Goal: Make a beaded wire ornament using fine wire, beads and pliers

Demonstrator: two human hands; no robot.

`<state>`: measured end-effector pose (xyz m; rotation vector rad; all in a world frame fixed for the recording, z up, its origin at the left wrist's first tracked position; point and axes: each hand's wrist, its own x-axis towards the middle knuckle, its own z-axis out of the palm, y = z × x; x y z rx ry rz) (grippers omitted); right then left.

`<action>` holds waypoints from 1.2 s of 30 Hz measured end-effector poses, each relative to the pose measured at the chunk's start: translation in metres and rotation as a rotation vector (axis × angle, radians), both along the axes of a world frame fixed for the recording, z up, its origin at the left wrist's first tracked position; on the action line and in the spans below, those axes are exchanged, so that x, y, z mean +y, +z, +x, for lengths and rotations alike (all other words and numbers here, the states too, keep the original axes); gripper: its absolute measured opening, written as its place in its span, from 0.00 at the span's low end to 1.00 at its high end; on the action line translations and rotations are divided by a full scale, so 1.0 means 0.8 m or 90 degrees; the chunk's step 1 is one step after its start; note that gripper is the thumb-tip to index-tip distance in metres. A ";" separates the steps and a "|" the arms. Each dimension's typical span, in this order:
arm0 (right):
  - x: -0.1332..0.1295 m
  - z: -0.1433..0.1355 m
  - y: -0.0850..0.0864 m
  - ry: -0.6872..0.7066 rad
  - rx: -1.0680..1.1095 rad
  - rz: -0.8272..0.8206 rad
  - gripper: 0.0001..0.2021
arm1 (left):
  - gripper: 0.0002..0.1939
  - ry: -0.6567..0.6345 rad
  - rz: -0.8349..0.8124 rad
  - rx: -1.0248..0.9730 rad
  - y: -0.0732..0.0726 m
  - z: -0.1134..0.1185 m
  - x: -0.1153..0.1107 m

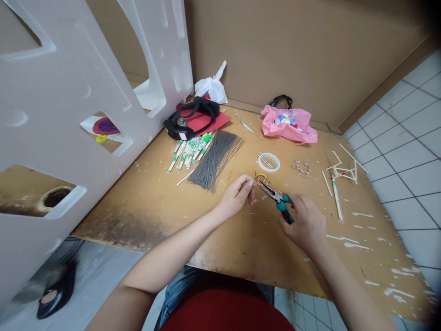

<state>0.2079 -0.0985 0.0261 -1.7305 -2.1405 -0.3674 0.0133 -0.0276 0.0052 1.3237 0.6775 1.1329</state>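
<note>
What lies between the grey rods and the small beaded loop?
In the head view, a white ring lies between the grey rods and the beaded loop, with thin sticks across it.

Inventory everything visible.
Pliers: one, teal-black, right hand
Tangle: one, multicoloured, at pliers
Ring: one, white, centre
Rods: several, pale, at ring
Loop: one, pale, right
Stick frame: one, pale, right
Open bag: one, pink, back
Discs: several, multicoloured, open bag
Tied bag: one, white, back
Headset: one, black, on sheet
Sheet: one, red, back
Flat sticks: many, pale, left
Strands: many, grey, centre
Table: one, brown, centre
Panel: one, white, left
Wall: one, brown, back
Tiles: many, white, right
Shoe: one, black, lower left
Left hand: one, at tangle
Right hand: one, on pliers
</note>
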 end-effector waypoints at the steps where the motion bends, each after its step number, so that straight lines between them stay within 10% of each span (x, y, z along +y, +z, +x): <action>1: 0.001 0.000 0.001 0.003 -0.007 0.005 0.21 | 0.14 -0.002 0.003 0.004 0.000 0.000 -0.001; 15: 0.007 0.014 -0.002 0.054 -0.101 0.099 0.16 | 0.15 -0.147 -0.182 -0.067 0.005 -0.006 0.006; 36: 0.005 0.006 0.023 0.033 -0.248 0.115 0.16 | 0.15 -0.076 -0.154 -0.092 0.007 -0.001 -0.002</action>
